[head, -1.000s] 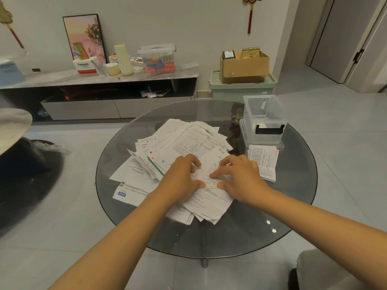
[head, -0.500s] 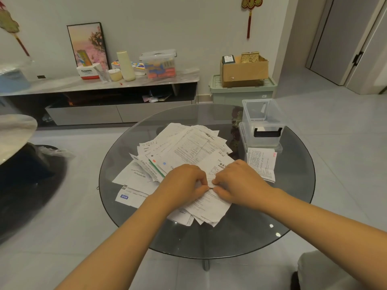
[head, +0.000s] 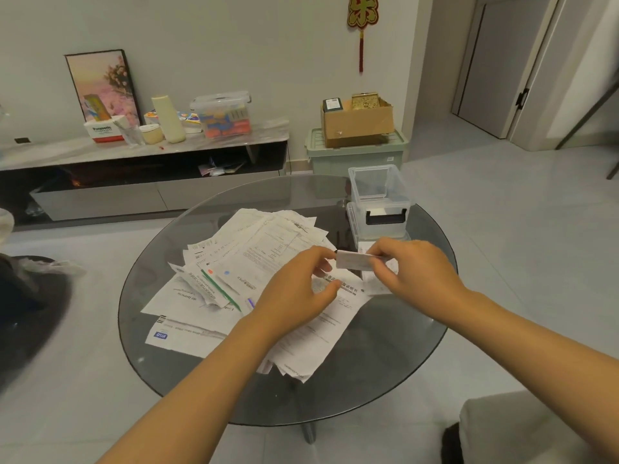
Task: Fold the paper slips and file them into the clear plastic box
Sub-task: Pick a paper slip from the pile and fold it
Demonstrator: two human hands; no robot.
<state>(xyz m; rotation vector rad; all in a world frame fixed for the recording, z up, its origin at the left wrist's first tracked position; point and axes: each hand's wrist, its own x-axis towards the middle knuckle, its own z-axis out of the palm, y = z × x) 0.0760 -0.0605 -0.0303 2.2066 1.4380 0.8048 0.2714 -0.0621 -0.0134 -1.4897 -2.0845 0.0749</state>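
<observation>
A small folded paper slip point(head: 351, 261) hangs above the table, and my right hand point(head: 415, 271) pinches its right end. My left hand point(head: 298, 291) is beside the slip's left end; its index fingertip is at the slip's edge and its thumb is apart below. Under both hands lies a loose pile of paper slips point(head: 261, 256) spread over the middle of the round glass table point(head: 140, 346). The clear plastic box point(head: 378, 195) stands open at the table's far right, just beyond my right hand. Another slip point(head: 380, 284) lies flat in front of the box, partly hidden by my right hand.
A low TV cabinet point(head: 144, 155) with a tissue box, bottle and storage tub runs along the back wall. A green bin point(head: 355, 159) carrying a cardboard box stands behind the table. Part of a grey seat point(head: 522, 430) shows at bottom right.
Both hands were pressing a slip flat on the pile. They have lifted, and my right hand now holds the folded slip up and further right, toward the box. The camera tilted up.
</observation>
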